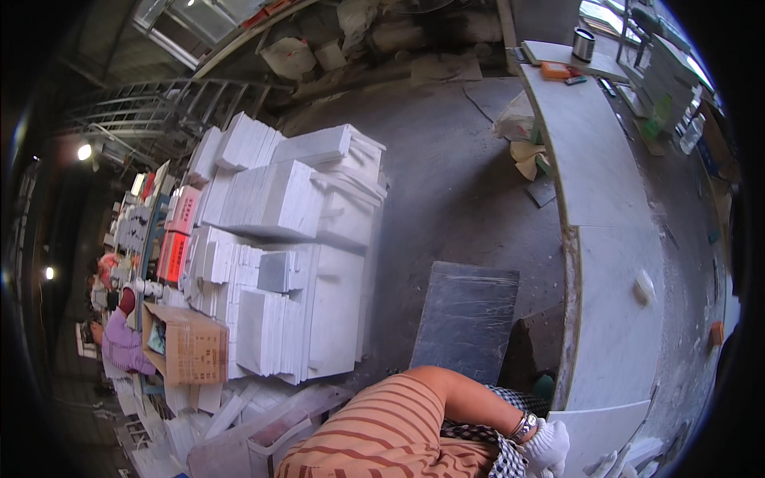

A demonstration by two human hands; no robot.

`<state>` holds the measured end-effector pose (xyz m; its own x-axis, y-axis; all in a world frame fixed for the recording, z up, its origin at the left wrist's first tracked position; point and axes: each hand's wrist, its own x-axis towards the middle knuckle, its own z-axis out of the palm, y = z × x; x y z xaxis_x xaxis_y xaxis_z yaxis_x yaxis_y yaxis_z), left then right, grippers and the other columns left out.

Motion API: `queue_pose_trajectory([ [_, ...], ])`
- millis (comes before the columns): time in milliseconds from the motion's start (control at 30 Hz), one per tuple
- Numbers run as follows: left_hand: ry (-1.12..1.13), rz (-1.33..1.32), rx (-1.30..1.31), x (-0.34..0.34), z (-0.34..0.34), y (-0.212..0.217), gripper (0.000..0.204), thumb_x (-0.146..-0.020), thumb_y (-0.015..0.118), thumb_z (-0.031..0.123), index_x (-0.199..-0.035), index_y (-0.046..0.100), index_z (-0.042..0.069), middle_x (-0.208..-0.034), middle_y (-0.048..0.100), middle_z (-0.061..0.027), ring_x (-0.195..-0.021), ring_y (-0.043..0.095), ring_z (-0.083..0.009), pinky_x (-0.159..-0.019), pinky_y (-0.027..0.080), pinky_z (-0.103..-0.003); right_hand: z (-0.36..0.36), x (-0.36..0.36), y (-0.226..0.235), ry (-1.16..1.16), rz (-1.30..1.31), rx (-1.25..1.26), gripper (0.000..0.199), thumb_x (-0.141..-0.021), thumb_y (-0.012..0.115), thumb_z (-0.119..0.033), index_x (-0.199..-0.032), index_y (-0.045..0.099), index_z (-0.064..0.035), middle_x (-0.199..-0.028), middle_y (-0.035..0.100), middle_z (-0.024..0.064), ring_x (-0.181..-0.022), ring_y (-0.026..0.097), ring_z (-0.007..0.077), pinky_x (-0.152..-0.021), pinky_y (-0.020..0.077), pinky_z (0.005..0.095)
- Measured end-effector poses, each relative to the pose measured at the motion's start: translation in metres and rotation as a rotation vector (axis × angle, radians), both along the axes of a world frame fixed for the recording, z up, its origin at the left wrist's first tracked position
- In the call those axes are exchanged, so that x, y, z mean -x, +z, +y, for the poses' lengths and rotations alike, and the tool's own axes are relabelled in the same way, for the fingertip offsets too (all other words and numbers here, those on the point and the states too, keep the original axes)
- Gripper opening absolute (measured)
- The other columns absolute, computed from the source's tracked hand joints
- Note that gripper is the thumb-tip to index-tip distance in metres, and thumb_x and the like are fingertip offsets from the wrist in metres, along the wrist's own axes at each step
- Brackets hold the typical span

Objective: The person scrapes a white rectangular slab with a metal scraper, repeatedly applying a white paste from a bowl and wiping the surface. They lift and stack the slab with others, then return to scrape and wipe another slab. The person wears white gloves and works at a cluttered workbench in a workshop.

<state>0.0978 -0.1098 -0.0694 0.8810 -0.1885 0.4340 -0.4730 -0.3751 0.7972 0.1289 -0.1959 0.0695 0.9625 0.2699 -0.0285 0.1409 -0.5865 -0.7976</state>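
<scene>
My left arm, in a striped short sleeve with a watch point(523, 428) at the wrist, reaches to the bench's near end. My left hand point(548, 448), in a white knitted glove, is closed beside the corner of a white slab point(602, 422). Anything inside its fingers is hidden. At the lower edge, white-gloved fingers of my right hand point(617, 464) show, stretched out and partly cut off by the frame. They lie near the slab's lower side. A checkered cloth point(510, 458) hangs under my left wrist.
Stacks of white tiles point(275, 199) stand to the left, beside a cardboard box point(187, 346). A dark panel point(466, 319) lies on the floor. Along the long bench point(610, 279) are a small white object point(644, 287), a metal cup point(583, 45) and an orange box point(555, 71). Another person point(126, 342) is far left.
</scene>
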Motion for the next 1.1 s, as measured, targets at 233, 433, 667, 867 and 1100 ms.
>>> queue_pose_trajectory([
  [233,0.174,0.653,0.753,0.022,0.059,0.062,0.06,-0.09,0.078,0.043,-0.135,0.067,0.006,-0.119,0.076,-0.0171,-0.103,0.074,-0.0202,-0.083,0.06,-0.041,0.026,0.003,0.025,0.043,0.006,0.09,0.038,-0.102,0.065,-0.005,-0.139,0.061,0.004,-0.115,0.071,0.0095,-0.089,0.061,0.0152,-0.075,0.0507,0.0251],
  [433,0.145,0.645,1.036,0.006,0.079,0.061,0.046,-0.092,0.075,0.037,-0.117,0.072,-0.001,-0.098,0.076,-0.0113,-0.088,0.07,-0.0189,-0.08,0.057,-0.033,0.043,0.016,0.034,0.107,0.075,0.168,0.034,-0.1,0.069,-0.004,-0.132,0.067,0.0074,-0.119,0.074,0.012,-0.097,0.065,0.0194,-0.081,0.0539,0.0272],
  [667,0.126,0.677,1.192,0.011,0.075,0.054,0.033,-0.098,0.073,0.03,-0.107,0.074,-0.001,-0.089,0.074,-0.0088,-0.08,0.066,-0.0129,-0.076,0.054,-0.031,0.041,0.018,0.026,0.287,0.06,0.021,0.038,-0.098,0.066,0.005,-0.135,0.062,0.0125,-0.126,0.071,0.0155,-0.103,0.066,0.0224,-0.085,0.0543,0.0316],
  [867,0.122,0.658,1.083,0.013,0.064,0.059,0.034,-0.098,0.073,0.032,-0.107,0.074,-0.001,-0.089,0.074,-0.009,-0.079,0.063,-0.0142,-0.076,0.053,-0.033,0.022,0.017,0.032,0.403,0.088,-0.05,0.038,-0.099,0.061,0.006,-0.136,0.06,0.0121,-0.133,0.066,0.0163,-0.106,0.066,0.0243,-0.084,0.0555,0.0318],
  [1100,0.036,0.676,0.783,0.016,0.017,0.079,0.036,-0.092,0.074,0.034,-0.084,0.073,-0.001,-0.072,0.068,-0.0088,-0.063,0.056,-0.0128,-0.06,0.046,-0.036,-0.046,0.048,0.037,0.077,0.1,-0.019,0.047,-0.104,0.057,0.001,-0.15,0.051,0.0047,-0.129,0.068,0.0211,-0.093,0.07,0.0217,-0.07,0.057,0.0302],
])
